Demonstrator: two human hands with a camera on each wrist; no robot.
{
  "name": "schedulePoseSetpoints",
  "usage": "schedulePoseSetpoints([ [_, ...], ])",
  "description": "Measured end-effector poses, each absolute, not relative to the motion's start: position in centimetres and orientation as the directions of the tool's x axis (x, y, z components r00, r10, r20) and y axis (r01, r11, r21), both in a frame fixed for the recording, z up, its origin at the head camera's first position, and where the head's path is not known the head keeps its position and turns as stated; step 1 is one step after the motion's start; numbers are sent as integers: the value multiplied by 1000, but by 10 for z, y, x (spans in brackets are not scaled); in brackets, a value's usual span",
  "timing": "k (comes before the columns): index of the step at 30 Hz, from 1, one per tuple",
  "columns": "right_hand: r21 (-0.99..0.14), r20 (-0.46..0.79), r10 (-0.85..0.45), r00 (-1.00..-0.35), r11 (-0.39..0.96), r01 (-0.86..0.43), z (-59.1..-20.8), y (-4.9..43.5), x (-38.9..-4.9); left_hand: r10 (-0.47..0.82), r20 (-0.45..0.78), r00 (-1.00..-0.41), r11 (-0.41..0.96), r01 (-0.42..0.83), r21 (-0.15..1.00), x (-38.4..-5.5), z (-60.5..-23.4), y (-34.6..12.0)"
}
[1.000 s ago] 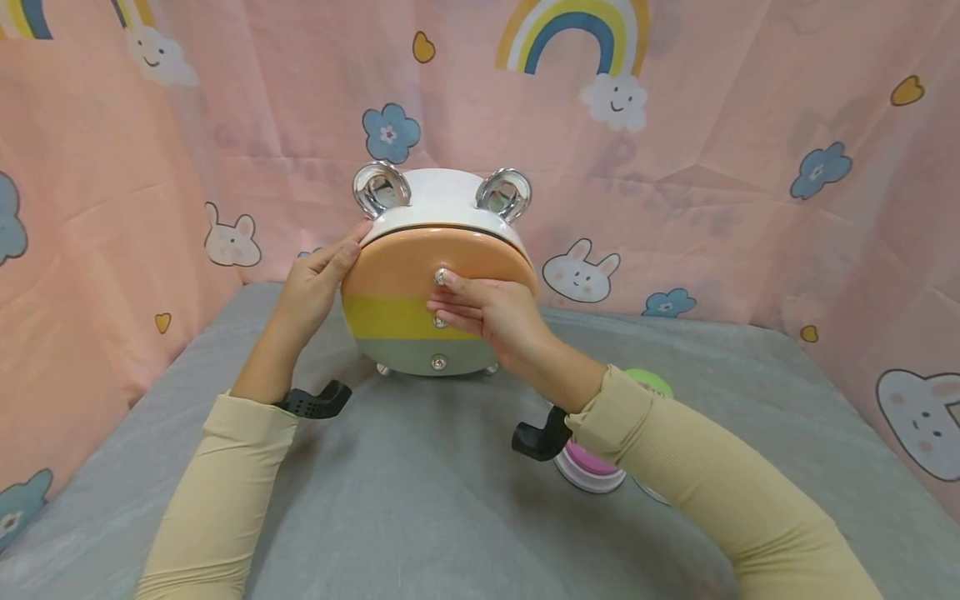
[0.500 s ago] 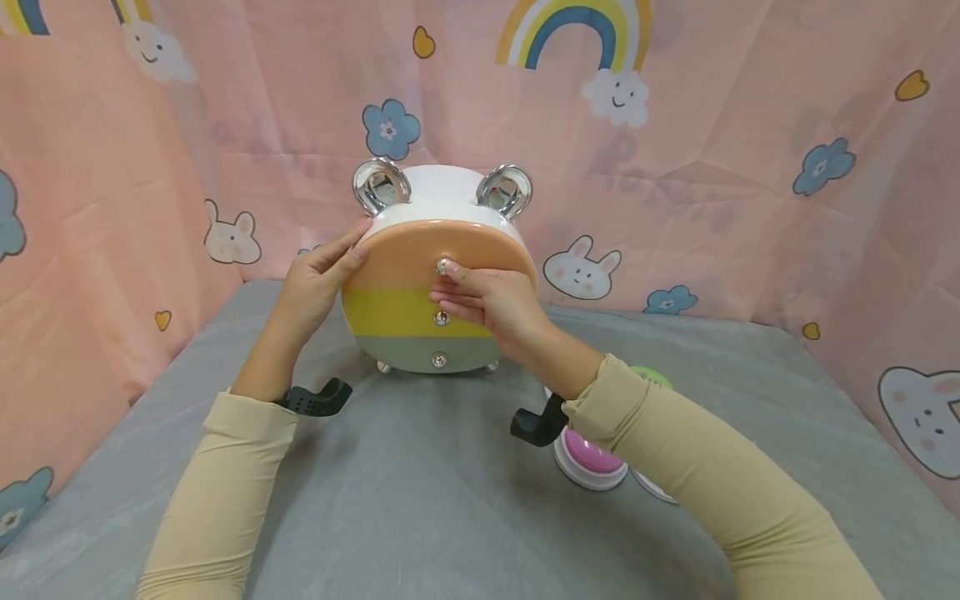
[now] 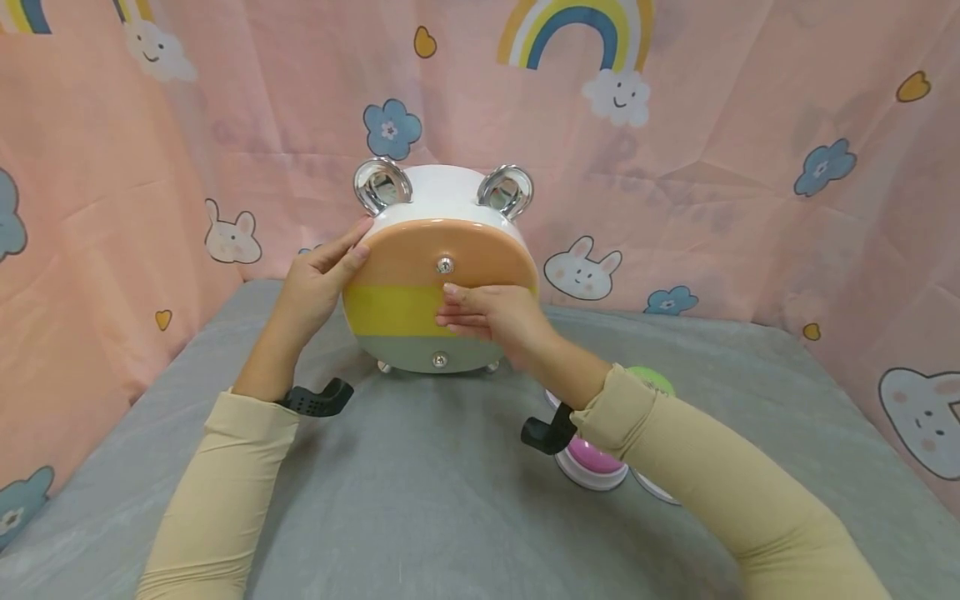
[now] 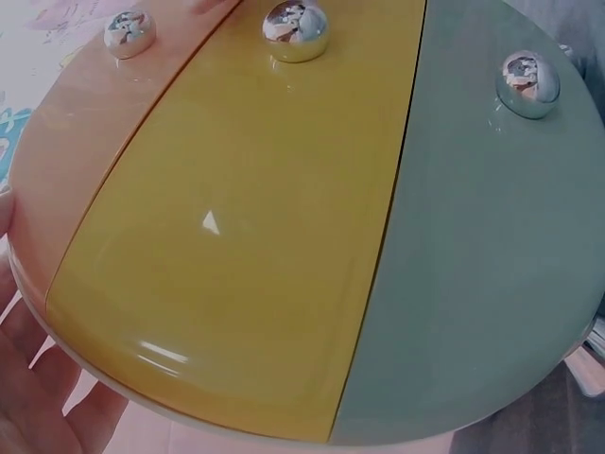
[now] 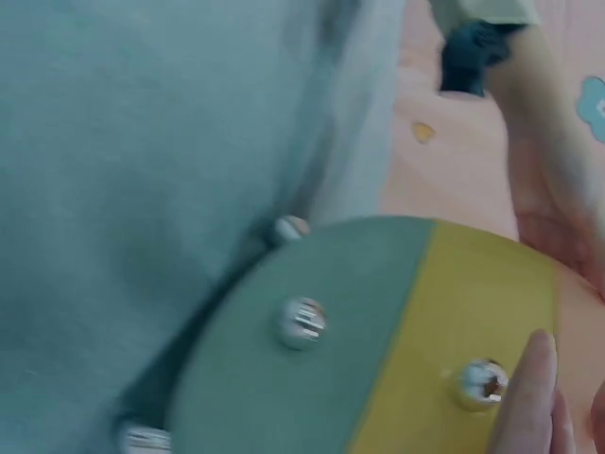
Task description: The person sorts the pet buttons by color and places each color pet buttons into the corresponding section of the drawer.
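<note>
A small rounded drawer box (image 3: 438, 187) with a white body, chrome ears and short chrome feet stands in the head view. Its front has an orange drawer (image 3: 480, 250), a yellow drawer (image 3: 390, 310) and a grey-green drawer (image 3: 397, 348), each with a round chrome knob. My left hand (image 3: 318, 275) rests against the box's upper left side, thumb at the front edge. My right hand (image 3: 498, 317) is in front of the yellow drawer, fingers extended. It hides the yellow drawer's knob (image 5: 480, 383) in the head view; the right wrist view has a fingertip beside that knob.
On the grey cloth-covered table (image 3: 420, 500), a pink-topped round thing (image 3: 592, 457) with a white base and a green-topped one (image 3: 651, 380) lie partly under my right sleeve. A pink printed curtain (image 3: 705, 233) encloses the back and sides.
The dark gap above the orange drawer has gone; the drawer moved in flush. My right hand left the orange drawer's knob and moved down to the yellow drawer. My left hand stayed at the side.
</note>
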State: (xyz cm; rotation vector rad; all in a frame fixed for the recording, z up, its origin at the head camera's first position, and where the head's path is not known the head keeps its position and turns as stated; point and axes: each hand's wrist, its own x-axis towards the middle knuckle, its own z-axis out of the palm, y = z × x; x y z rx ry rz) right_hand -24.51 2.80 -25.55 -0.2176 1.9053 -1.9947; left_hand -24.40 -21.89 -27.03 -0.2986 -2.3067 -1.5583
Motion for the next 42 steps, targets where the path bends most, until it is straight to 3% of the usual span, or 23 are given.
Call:
schedulePoseSetpoints([
  [4, -961, -267, -384, -884, 34, 276, -274, 31, -242, -15, 403, -915, 388, 366, 846, -244, -271, -220],
  [8, -929, -337, -384, -860, -10, 369, -290, 30, -238, -14, 396, -918, 403, 357, 843, -242, -271, -221],
  [24, -865, -296, -385, -874, -281, 416, -299, 13, -244, -25, 385, -922, 454, 333, 827, -244, -270, -219],
  [42, -909, -270, -401, -875, -192, 369, -300, 21, -225, -12, 385, -923, 477, 333, 813, -244, -271, -222],
])
